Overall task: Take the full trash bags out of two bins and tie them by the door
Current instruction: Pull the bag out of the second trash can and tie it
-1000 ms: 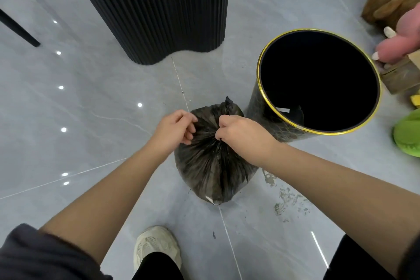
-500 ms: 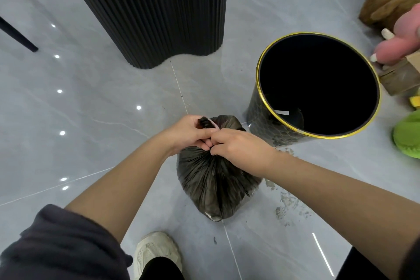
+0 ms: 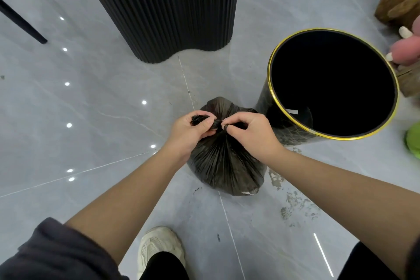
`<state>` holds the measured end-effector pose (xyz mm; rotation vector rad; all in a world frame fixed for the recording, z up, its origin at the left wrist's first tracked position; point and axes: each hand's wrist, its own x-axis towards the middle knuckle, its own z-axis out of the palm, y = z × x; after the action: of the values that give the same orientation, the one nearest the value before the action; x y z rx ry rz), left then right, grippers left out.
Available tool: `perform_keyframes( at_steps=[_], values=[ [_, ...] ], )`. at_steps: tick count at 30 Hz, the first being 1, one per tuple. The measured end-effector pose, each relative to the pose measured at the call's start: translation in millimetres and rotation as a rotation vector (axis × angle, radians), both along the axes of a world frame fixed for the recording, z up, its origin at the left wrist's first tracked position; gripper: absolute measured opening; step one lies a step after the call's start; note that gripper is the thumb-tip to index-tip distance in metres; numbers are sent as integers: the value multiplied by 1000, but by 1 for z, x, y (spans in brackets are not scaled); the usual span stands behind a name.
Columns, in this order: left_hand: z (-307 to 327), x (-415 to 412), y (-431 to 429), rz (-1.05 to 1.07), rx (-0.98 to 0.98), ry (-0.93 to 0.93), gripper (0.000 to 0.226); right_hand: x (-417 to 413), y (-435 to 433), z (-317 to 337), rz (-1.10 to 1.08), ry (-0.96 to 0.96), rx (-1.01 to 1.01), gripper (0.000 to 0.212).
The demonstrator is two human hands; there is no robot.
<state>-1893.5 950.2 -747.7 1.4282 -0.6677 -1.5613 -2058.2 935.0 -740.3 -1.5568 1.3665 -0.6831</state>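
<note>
Currently the bag (image 3: 223,161) stands on the floor (image 3: 102,98), touching or just beside the near-left side of the bin (image 3: 295,134). The bin is upright, its dark interior shows no liner, and only a small white label is visible on the inner wall. Judged from this, removal from this bin is complete.

Left hand (image 3: 188,132): closed on one twisted tail of the bag neck, left of the bin. Right hand (image 3: 247,132): fingers pinched on the other tail, between the left hand and the bin. A knot sits between the two hands at the top of the gathered neck. Both tails are held out sideways, so the knot appears to be in the course of being drawn tight; whether it is fully seated cannot be told.

Remaining, as a judgement:
- Finish and release this knot.
- Empty and tie the second bin's bag. No second bin or second bag is in view.
- No door is visible, so placement by the door cannot be confirmed.

Toys (image 3: 406,45) lie beyond the bin, clear of the work.
</note>
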Motion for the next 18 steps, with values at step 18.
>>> perform_keyframes(
  at_steps=[18],
  values=[
    [-3, 14, 0, -661, -538, -1367, 19, 2, -18, -8, 88, 94, 53, 17]
  ],
)
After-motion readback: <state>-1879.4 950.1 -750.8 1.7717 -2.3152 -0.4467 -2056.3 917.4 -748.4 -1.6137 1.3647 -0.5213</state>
